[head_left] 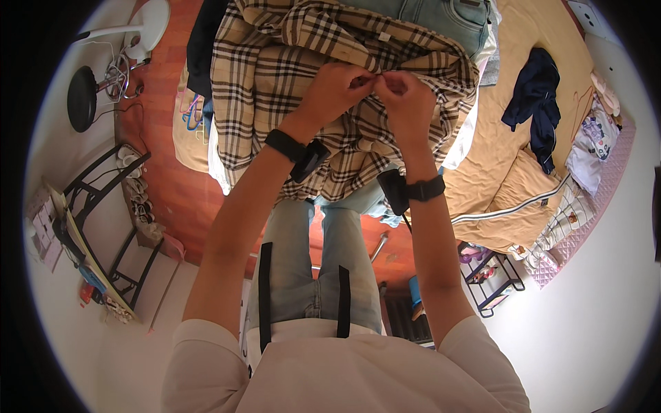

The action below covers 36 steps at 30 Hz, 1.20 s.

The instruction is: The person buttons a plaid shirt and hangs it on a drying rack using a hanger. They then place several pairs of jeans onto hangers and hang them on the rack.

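A tan, black and white plaid shirt (281,77) lies spread before me, its collar side toward the top of the view. My left hand (338,90) pinches the shirt's fabric between thumb and fingers near the collar. Right beside it, my right hand (405,98) pinches the same spot, and the fingertips of both hands almost touch. What lies between the fingertips is too small to make out. Light blue jeans (434,18) and other garments lie under and beyond the shirt. Each wrist wears a black strap with a small black device.
On the right, a bed with a tan sheet (480,180) holds a dark navy garment (534,103) and bunched clothes. Several plastic hangers (195,116) lie at the left of the pile. A round black stool (81,98) and a black metal rack (93,193) stand farther left.
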{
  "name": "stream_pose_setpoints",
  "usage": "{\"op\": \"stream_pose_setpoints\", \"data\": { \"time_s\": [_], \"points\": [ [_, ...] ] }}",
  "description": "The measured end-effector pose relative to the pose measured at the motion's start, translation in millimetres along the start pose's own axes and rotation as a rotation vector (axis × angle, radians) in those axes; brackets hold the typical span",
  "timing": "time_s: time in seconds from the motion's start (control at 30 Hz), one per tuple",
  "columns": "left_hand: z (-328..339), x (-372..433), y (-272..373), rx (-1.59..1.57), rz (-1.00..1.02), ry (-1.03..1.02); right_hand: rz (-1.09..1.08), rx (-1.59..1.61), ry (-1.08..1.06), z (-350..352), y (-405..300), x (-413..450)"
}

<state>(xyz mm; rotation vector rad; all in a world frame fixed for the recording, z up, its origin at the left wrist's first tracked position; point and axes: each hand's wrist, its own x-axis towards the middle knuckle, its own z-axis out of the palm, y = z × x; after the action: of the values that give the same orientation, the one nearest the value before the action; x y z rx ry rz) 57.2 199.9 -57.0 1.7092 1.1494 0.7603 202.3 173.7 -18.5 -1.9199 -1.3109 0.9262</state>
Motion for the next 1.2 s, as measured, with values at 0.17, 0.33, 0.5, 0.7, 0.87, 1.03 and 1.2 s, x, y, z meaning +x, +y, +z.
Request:
{"op": "stream_pose_setpoints", "data": {
  "time_s": [0.17, 0.33, 0.5, 0.7, 0.87, 1.03, 1.2],
  "points": [
    [0, -1, -2, -0.008, 0.044, 0.032, -0.054, -0.059, -0.006, 1, 11, 3],
    [-3, 1, 2, -0.137, -0.101, -0.040, 0.027, 0.121, 0.014, 3, 16, 2],
    [-3, 2, 6, -0.273, -0.198, -0.060, 0.104, 0.301, 0.018, 3, 18, -1],
    [-4, 5, 7, -0.087, 0.009, -0.016, 0.240, 0.490, 0.028, 5, 20, -1],
    [-3, 5, 11, 0.077, 0.137, 0.006, 0.267, 0.534, 0.038, 2, 17, 0],
    [-3, 5, 11, 0.078, 0.117, 0.005, 0.239, 0.523, 0.056, 3, 17, 2],
    [-3, 1, 14, -0.196, -0.080, 0.003, 0.214, 0.536, 0.055, 4, 17, 3]
  ]
}}
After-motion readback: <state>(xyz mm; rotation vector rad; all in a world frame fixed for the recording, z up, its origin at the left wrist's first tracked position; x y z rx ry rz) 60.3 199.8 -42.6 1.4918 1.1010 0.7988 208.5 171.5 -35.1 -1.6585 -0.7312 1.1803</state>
